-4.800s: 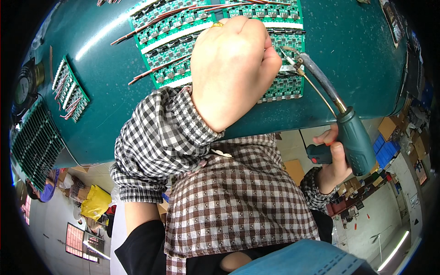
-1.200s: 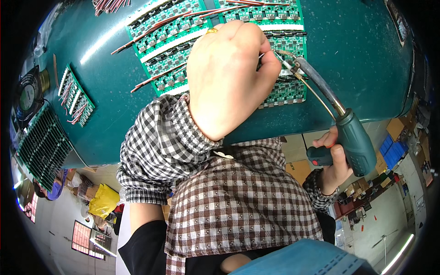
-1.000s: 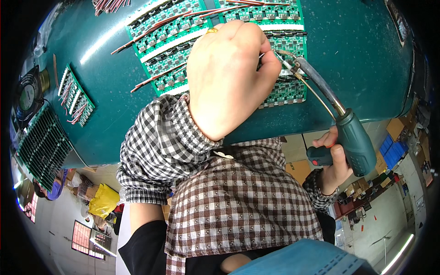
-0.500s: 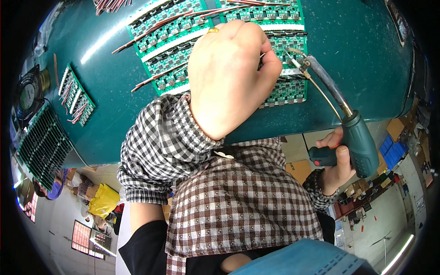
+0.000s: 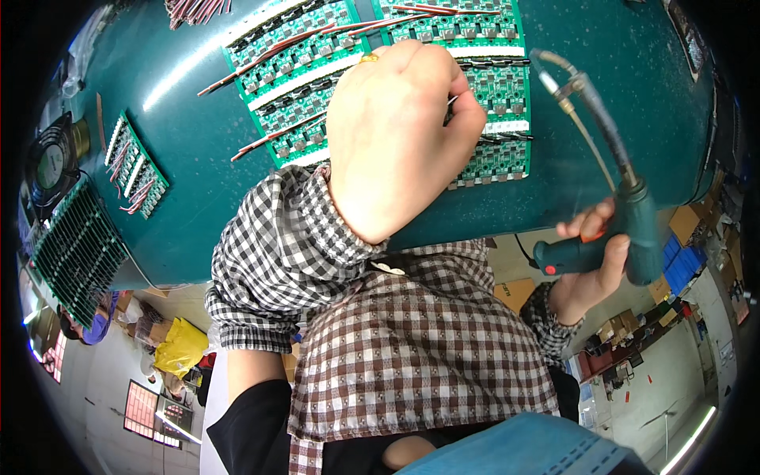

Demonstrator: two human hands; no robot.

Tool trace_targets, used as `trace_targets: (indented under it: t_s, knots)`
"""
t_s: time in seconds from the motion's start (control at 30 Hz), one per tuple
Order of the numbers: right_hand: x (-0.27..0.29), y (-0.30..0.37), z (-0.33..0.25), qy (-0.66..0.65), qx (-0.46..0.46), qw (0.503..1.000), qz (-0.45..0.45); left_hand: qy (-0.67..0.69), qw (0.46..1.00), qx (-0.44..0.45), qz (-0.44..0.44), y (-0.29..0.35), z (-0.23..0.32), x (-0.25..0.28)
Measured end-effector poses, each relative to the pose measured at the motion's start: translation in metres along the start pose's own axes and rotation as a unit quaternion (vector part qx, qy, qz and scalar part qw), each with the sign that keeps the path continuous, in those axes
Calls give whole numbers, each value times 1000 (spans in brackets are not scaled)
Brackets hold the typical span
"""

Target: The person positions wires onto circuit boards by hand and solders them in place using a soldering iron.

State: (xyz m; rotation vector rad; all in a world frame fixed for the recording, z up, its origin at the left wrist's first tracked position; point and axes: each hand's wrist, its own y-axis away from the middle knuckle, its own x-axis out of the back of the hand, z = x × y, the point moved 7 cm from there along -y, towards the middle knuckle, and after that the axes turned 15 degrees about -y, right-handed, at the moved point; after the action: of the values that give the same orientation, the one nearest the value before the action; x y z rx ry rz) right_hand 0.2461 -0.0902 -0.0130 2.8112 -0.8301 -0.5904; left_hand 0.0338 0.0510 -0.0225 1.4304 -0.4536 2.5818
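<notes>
My left hand (image 5: 404,134) is closed in a pinch over green circuit boards (image 5: 503,87). A thin dark tip shows between thumb and forefinger; the rest of it is hidden. To the right, my right hand (image 5: 594,273) is wrapped round the handle of a green soldering gun (image 5: 637,229) with a red button. Its metal barrel and thin feed tube rise to the hot tip (image 5: 548,81), which is just right of the boards and apart from them. Red and black wires (image 5: 273,54) lie across the boards, beside white connector strips (image 5: 309,79).
On the green table (image 5: 198,190), a smaller board (image 5: 134,170) with wires lies at the left. Past it stand a black fan (image 5: 51,162) and a dark grille (image 5: 79,249). A bundle of wires (image 5: 194,9) is at the far edge. The table's near edge runs beneath my forearms.
The soldering gun in my right hand has moved right and its tip has lifted off the boards. My left hand stays nearly in place, still pinched.
</notes>
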Motion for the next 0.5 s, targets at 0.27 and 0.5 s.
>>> trace_targets:
  t_s: [0.27,0.5]
  knots:
    - [-56,-56,42,-233,-40,962,-139,19,999,-23,-22,0,-3,-1]
    - [-66,-47,50,-213,-38,969,-123,17,999,-21,-29,5,-6,6]
